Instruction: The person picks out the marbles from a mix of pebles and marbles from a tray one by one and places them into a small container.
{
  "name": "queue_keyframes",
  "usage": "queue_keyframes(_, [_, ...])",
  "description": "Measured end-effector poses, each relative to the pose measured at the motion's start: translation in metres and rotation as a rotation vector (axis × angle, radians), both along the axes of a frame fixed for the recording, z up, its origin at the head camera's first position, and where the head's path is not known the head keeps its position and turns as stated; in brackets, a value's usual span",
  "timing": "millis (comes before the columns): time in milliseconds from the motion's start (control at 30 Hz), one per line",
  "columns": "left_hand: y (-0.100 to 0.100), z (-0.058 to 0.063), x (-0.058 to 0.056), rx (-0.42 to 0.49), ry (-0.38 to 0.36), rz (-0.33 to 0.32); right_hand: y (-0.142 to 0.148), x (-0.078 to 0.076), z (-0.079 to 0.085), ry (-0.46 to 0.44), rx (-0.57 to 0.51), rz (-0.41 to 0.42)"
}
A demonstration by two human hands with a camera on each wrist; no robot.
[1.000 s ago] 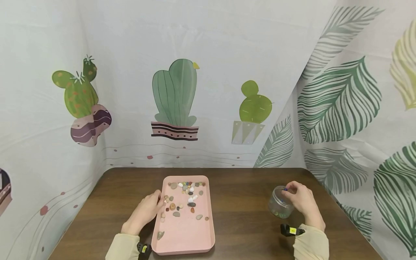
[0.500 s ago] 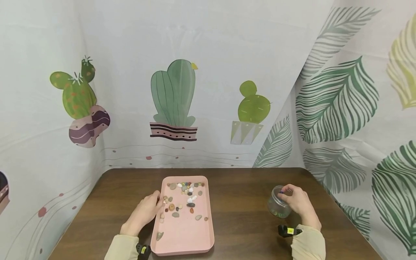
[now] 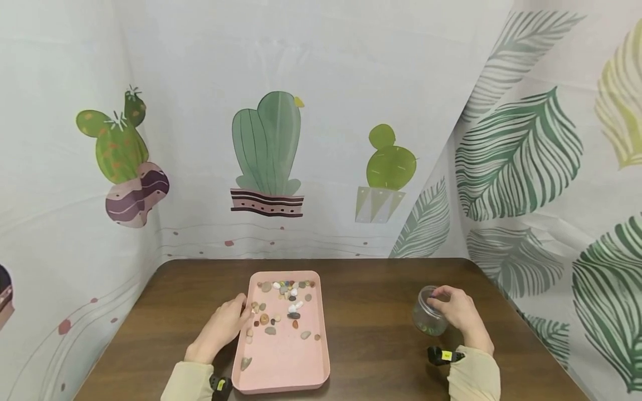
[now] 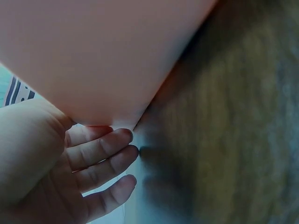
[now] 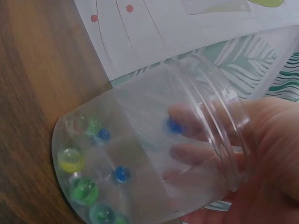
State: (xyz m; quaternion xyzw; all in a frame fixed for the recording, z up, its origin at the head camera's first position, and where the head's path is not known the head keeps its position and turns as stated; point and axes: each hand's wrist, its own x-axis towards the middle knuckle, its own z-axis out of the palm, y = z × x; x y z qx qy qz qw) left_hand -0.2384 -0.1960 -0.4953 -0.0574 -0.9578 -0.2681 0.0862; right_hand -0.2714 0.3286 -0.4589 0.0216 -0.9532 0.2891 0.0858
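My left hand (image 3: 225,320) grips the left rim of a pink tray (image 3: 286,367); in the left wrist view its loosely bent fingers (image 4: 100,149) lie against the outside of the tray wall (image 4: 107,56). At the right stands a clear jar (image 3: 423,317). My right hand (image 3: 458,312) is at its mouth, fingertips inside. Seen through the jar wall in the right wrist view, those fingertips pinch a small blue marble (image 5: 174,125). On the jar's bottom lie several glass marbles, among them a green marble (image 5: 84,190), a yellow marble (image 5: 71,159) and a blue marble (image 5: 122,174).
Several stones are spread in the tray, including a grey stone (image 3: 271,331), an orange stone (image 3: 295,323) and white stones (image 3: 293,308). Brown wooden table (image 3: 371,334) lies between tray and jar. A printed curtain (image 3: 331,111) hangs behind the table's far edge.
My right hand has moved slightly left and down, bringing the blue marble from beside the jar's rim into its mouth. The left hand and tray stay as they were.
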Motion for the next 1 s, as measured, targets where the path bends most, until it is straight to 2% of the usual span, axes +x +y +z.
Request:
queue_keyframes(200, [-0.001,-0.003,0.002,0.0,-0.002,-0.017,0.0,0.002,0.0,-0.01,-0.007,0.017])
queue_keyframes(467, [-0.001,-0.001,-0.001,-0.012,0.002,-0.013,0.004,0.002,0.005,0.078,-0.042,0.013])
queue_keyframes(567, [-0.001,0.001,0.0,-0.002,-0.014,-0.017,0.004,0.004,0.01,0.168,-0.025,0.008])
queue_keyframes(767, [0.0,0.001,0.0,-0.005,0.0,-0.02,-0.006,0.006,0.027,0.451,-0.028,-0.015])
queue_keyframes(833, [0.0,0.001,0.0,-0.002,0.004,-0.021,-0.012,0.007,0.034,0.489,-0.044,-0.005])
queue_keyframes(1000, [0.0,0.001,0.0,-0.001,0.003,-0.018,-0.028,0.007,0.044,0.506,-0.039,0.034])
